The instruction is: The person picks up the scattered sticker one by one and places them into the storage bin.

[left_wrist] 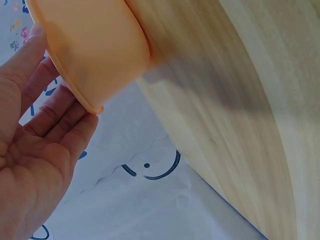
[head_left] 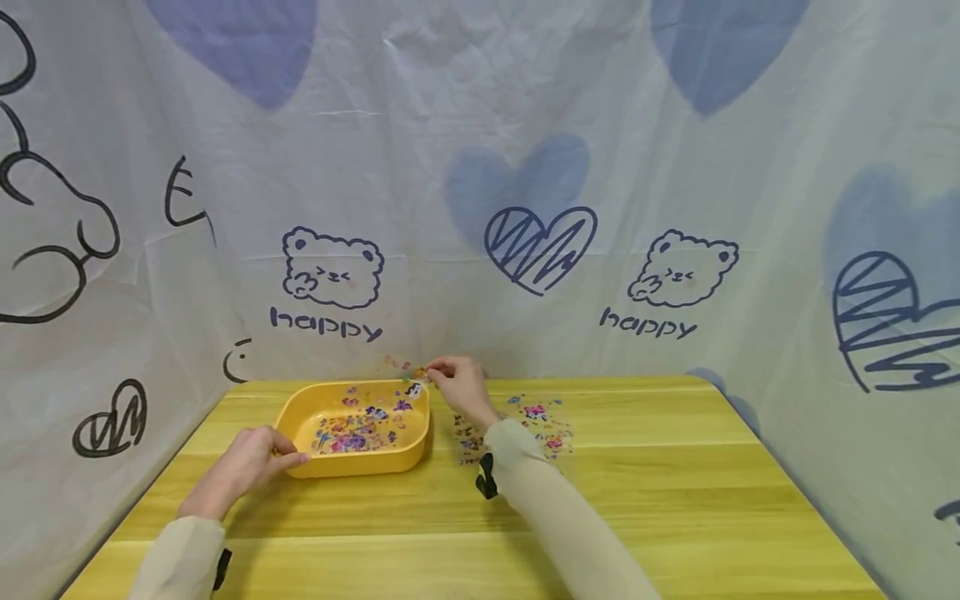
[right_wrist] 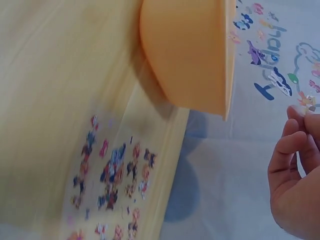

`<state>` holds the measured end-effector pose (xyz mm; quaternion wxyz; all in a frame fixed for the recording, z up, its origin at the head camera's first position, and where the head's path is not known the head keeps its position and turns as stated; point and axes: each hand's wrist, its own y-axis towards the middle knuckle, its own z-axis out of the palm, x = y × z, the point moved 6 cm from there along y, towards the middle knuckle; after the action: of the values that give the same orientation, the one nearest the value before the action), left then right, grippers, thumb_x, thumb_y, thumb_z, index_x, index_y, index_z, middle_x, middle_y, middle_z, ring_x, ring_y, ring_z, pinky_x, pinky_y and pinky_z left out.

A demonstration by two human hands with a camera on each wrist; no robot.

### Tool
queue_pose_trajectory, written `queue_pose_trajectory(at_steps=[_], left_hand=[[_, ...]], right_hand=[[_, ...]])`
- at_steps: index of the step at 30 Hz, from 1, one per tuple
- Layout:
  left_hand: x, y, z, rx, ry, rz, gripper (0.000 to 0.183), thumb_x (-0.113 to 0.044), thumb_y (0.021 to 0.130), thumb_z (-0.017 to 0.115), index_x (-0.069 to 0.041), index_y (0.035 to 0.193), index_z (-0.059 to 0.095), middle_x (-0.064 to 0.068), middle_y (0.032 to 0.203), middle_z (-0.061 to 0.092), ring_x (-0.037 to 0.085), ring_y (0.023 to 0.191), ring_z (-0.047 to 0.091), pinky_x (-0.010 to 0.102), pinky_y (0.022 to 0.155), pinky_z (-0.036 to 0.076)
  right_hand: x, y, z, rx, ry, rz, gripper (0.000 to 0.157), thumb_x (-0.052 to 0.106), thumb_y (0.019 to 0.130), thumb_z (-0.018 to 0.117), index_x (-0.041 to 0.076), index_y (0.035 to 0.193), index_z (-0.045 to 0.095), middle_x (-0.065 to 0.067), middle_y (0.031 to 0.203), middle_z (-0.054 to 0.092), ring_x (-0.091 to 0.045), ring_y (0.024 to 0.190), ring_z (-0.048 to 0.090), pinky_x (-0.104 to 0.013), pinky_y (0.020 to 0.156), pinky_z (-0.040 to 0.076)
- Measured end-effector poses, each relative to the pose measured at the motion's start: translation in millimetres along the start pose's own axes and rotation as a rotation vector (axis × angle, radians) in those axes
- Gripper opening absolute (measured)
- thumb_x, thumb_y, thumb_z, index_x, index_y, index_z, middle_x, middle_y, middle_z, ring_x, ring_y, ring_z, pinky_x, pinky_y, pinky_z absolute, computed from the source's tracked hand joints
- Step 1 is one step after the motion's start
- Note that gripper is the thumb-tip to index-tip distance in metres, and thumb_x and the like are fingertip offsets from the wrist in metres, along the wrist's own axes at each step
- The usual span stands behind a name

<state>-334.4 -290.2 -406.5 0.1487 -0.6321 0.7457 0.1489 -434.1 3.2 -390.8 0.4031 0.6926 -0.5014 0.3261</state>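
A yellow plastic basin (head_left: 360,465) stands on the table toward the left. My left hand (head_left: 247,462) grips its near left corner, the thumb over the rim and the fingers curled beneath it, as the left wrist view of the hand (left_wrist: 42,135) shows. Above the basin's far right corner, my right hand (head_left: 459,387) pinches the edge of a clear sticker sheet (right_wrist: 255,52) between thumb and fingertips. Small colourful cartoon figures cover that sheet. Through or below it, several such figures show inside the basin; which of these lie on the bottom I cannot tell.
Right of the basin, partly behind my right forearm, another clear sheet of small cartoon stickers (head_left: 536,412) lies flat on the wooden table (head_left: 637,500). A white cloth (head_left: 450,317) with hearts and bears hangs behind the table and at both sides.
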Motion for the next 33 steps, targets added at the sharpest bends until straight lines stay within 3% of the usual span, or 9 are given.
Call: queue_pose_trajectory(at_steps=[6,11,18,27,33], left_hand=[[1.5,0.2,0.0,0.007,-0.007,-0.014,0.024,-0.03,0.087,0.074,-0.006,0.085,0.078,0.002,0.078,0.067,0.015,0.068,0.047,0.027,0.06,0.038],[2.4,0.2,0.3,0.017,-0.007,-0.03,0.024,-0.029,0.088,0.074,-0.006,0.086,0.078,0.002,0.079,0.068,0.016,0.069,0.047,0.029,0.06,0.038],[2.2,0.7,1.1,0.011,-0.014,-0.015,0.024,-0.028,0.087,0.074,-0.005,0.086,0.078,0.003,0.08,0.069,0.016,0.069,0.048,0.029,0.061,0.039],[3.2,1.6,0.8,0.007,-0.016,-0.012,0.025,-0.029,0.088,0.074,-0.005,0.086,0.078,0.003,0.079,0.068,0.016,0.068,0.047,0.028,0.061,0.038],[4.6,0.9,1.0,0.002,-0.021,-0.011,0.023,-0.029,0.087,0.075,-0.006,0.084,0.078,0.002,0.077,0.067,0.015,0.067,0.046,0.027,0.059,0.037]], right_hand=[[1,1,12.4,0.05,0.005,-0.009,0.017,0.017,0.1,0.059,0.013,0.107,0.073,-0.002,0.098,0.072,-0.017,0.09,0.066,-0.027,0.072,0.053],[-2,1,22.4,0.115,-0.029,0.003,0.018,0.017,0.1,0.058,0.011,0.107,0.073,-0.004,0.096,0.072,-0.013,0.084,0.065,-0.025,0.069,0.051],[-1,0,34.9,0.17,-0.167,-0.012,0.016,0.014,0.099,0.058,0.012,0.105,0.073,-0.005,0.099,0.072,-0.013,0.083,0.063,-0.023,0.067,0.05],[4,-2,41.9,0.139,-0.348,-0.044,0.018,0.016,0.098,0.061,0.016,0.109,0.075,0.0,0.106,0.073,-0.013,0.091,0.066,-0.026,0.077,0.053],[2,-2,43.6,0.114,-0.495,-0.127,0.017,0.019,0.097,0.063,0.018,0.109,0.075,0.003,0.106,0.073,-0.012,0.091,0.067,-0.026,0.076,0.053]])
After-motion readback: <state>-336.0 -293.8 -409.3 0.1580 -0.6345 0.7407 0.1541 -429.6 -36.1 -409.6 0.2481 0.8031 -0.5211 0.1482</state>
